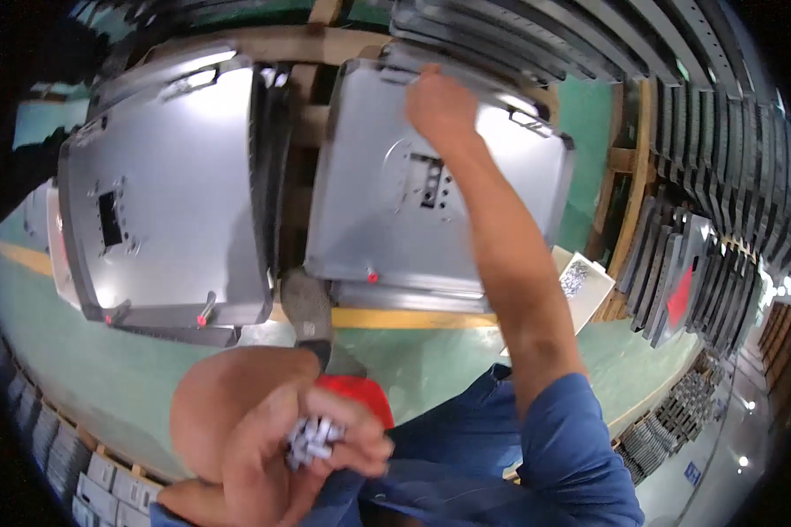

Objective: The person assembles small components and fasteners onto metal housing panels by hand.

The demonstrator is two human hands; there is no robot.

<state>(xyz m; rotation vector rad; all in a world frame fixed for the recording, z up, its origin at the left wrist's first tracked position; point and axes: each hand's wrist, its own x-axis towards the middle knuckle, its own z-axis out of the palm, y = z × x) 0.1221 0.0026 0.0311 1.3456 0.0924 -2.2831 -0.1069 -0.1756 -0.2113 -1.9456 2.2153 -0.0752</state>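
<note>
Cupped low at six o'clock, the worker's left hand (281,439) curls its fingers around a loose clump of small silver-grey metal fasteners (312,439), held close to the body above a blue work sleeve (571,457). Behind the hand, a red object (360,395) shows, too hidden to identify. Up at twelve o'clock the right hand (439,105) stretches out to the far edge of the right grey panel (387,211), fingers pressed down against the metal near its top rim; whether they pinch a fastener there cannot be told. That panel, with a slotted cut-out at its centre, lies flat on a stack over a wooden pallet (413,318). At ten o'clock a second grey panel (167,184) sits on its own stack, untouched by either hand. Judging by the handful in reserve, the fitting looks only partly done, with plenty of pieces left to place. At three o'clock an open white box of small parts (580,281) rests on the green floor (123,369), beside racks of dark upright panels (712,263).
</note>
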